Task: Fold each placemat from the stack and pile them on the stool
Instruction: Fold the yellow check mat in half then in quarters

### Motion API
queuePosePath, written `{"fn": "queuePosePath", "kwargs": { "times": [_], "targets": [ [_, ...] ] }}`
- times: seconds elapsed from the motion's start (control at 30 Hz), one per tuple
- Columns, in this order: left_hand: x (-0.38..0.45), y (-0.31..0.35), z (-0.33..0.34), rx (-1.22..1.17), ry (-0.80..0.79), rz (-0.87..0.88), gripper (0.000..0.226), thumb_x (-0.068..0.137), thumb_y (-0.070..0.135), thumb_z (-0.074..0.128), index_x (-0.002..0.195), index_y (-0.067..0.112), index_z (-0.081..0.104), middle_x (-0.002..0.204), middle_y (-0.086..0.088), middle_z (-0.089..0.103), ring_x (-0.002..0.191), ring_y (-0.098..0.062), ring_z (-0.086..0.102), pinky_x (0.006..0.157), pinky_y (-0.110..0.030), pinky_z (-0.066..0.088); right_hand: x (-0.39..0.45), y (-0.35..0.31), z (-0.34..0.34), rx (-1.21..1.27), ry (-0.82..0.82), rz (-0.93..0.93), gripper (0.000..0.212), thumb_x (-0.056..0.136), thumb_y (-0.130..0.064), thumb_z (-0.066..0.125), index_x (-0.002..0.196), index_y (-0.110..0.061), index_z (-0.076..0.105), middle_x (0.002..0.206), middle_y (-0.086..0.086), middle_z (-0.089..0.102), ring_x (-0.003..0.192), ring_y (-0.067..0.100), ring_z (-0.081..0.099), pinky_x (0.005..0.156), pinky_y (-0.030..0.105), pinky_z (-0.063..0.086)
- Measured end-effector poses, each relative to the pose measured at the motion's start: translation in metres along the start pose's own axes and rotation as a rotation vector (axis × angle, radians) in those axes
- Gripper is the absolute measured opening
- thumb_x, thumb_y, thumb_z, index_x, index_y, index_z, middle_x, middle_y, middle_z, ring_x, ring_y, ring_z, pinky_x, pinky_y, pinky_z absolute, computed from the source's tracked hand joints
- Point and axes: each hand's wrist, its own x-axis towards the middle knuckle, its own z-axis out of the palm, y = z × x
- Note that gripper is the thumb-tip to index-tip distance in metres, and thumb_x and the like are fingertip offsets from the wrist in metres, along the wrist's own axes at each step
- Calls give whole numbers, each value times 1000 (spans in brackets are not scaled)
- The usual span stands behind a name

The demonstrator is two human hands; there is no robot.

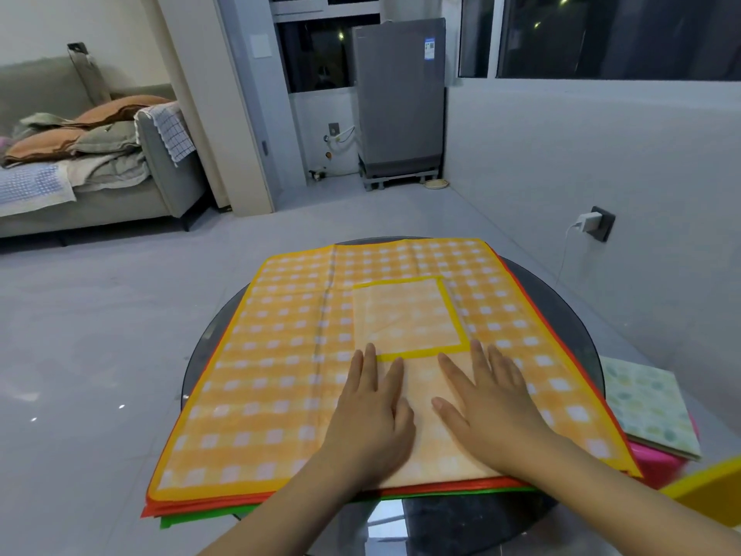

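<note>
Both hands, left (371, 411) and right (487, 403), lie flat and open-palmed, gripping nothing, on the folded placemat (409, 315) atop the stack (248, 379).

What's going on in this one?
A person is folding placemats at a round glass table. Both hands, the left hand and right hand, lie flat, palms down, on a folded orange checked placemat that sits on top of the stack of unfolded ones. To the right, one folded dotted placemat already lies on a pink stool.
</note>
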Motion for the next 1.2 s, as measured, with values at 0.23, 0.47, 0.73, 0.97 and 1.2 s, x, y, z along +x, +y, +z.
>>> {"fn": "queuePosePath", "kwargs": {
  "times": [0.23,0.47,0.73,0.97,1.2],
  "targets": [
    [-2,0,1,-18,-6,-2,59,99,39,25,152,25,5,156,-7,-21,141,-23,-29,119,-38,-5,1,0,4,70,-32,-40,65,94,-59,16,148,-35,-11,152,8,-30,141,26,-28,117,39,-11],
    [1,-1,4,99,-31,25,66,92,52,13,152,27,-1,157,-4,-20,142,-19,-27,116,-34,-10,-2,-2,4,38,-20,11,70,93,-61,14,148,-29,-16,153,10,-27,142,24,-26,115,36,-12],
    [5,-5,7,165,-62,76,72,84,58,4,149,30,-10,154,1,-25,132,-11,-36,117,-37,-16,0,0,6,-36,22,-178,109,48,-71,-43,146,-30,-18,154,1,-27,134,12,-36,99,25,-35],
    [9,-7,7,185,-73,80,74,84,61,0,150,29,-9,156,-3,-21,142,-15,-25,116,-35,-18,2,2,9,-13,-2,-140,114,50,-76,-35,147,-19,-17,155,0,-23,141,12,-24,111,29,-19],
    [9,-8,10,163,-61,-42,69,97,52,14,149,18,-15,155,-8,-24,142,-20,-26,116,-34,-14,0,1,8,20,-7,5,73,95,-56,10,147,-11,-17,154,5,-25,142,14,-24,114,29,-17]
  ]
}}
